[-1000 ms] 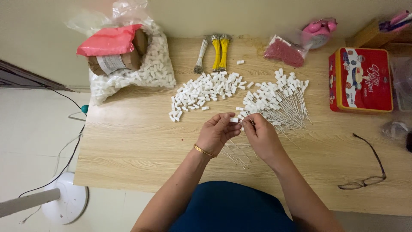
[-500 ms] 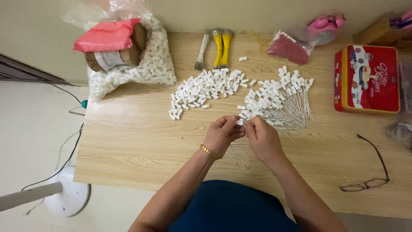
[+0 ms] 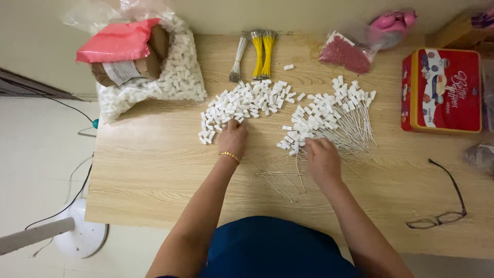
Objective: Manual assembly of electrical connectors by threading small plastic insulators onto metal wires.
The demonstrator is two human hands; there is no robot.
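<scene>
Both forearms were bare, with no sleeves reaching into view. The left hand [image 3: 232, 138] had a thin gold-coloured beaded bracelet [image 3: 229, 155] at its wrist, while the right hand [image 3: 322, 158] wore nothing. A dark blue garment [image 3: 272, 247] covered the lap.

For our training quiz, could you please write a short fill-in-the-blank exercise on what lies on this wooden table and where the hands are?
1. The left hand reaches into the loose pile of small ____ plastic pieces.
2. The right hand rests at the pile of pieces fitted with thin ____.
3. The eyeglasses lie on the table to the person's ____.
4. The rectangular tin is mainly ____.

Missing words: white; wires; right; red
</scene>
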